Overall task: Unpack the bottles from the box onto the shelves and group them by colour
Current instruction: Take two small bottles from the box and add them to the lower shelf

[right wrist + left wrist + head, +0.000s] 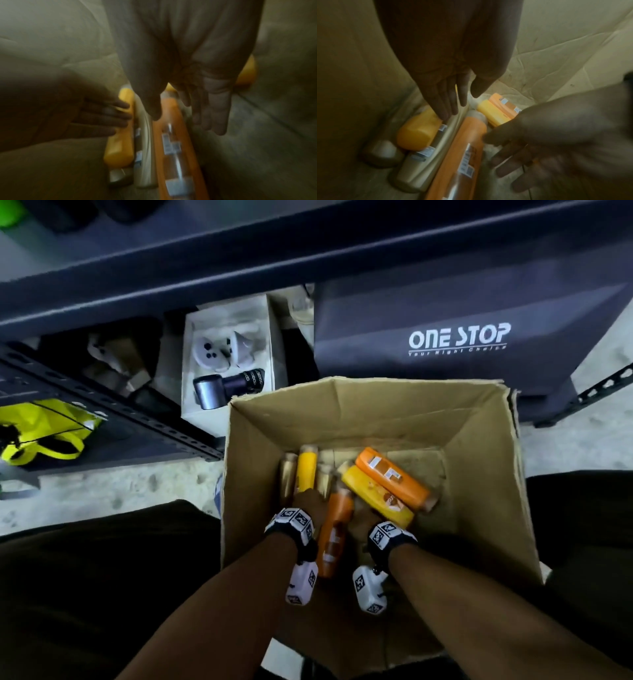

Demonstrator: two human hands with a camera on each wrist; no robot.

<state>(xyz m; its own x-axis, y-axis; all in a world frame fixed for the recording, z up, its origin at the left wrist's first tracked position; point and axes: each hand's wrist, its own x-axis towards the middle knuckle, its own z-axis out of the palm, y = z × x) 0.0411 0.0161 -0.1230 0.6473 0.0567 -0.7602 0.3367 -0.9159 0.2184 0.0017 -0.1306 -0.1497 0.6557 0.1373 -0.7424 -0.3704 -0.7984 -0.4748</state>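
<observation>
An open cardboard box (376,412) holds several bottles lying down. On the left, a yellow bottle (306,470) lies between gold ones (288,477). A long orange bottle (334,539) lies in the middle, and a yellow (373,494) and an orange bottle (394,477) lie to the right. Both hands reach inside. My left hand (462,105) hovers with straight fingers over the yellow bottle (419,131) and a gold bottle (426,159). My right hand (187,121) is spread, empty, above the long orange bottle (173,142).
A dark metal shelf unit (239,258) stands behind the box, with a slotted rail (102,405) low on the left. Under it are a white box of gadgets (229,361), a dark "ONE STOP" bin (459,337) and a yellow bag (44,429). My dark-clothed legs flank the box.
</observation>
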